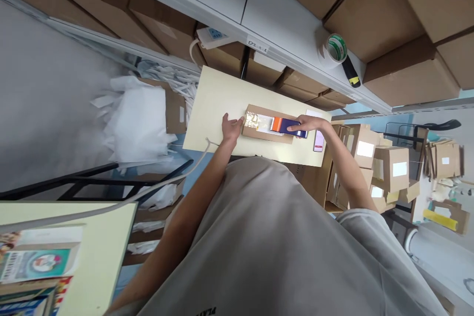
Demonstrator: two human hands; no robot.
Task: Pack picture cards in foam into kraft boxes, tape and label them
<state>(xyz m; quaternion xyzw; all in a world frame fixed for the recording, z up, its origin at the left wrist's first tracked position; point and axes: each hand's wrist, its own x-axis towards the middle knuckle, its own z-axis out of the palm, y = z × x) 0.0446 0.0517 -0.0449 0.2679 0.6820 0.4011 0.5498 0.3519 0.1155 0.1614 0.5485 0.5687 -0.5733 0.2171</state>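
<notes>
A flat brown cardboard box [259,134] lies on a small cream table [218,103]. My left hand [232,127] rests against the box's left end with its fingers bent around the edge. My right hand [307,123] lies on a dark blue and orange packet [285,125] that sits on top of the box, fingers pressed flat along it. A white and gold printed sheet [259,121] shows on the box between the two hands.
A phone [319,140] lies at the table's right edge. A tape dispenser [338,52] and power strip [213,35] sit on the grey shelf above. White packing bags [137,118] pile at left; labelled cartons [388,168] stack at right. Books [33,266] lie on a near table.
</notes>
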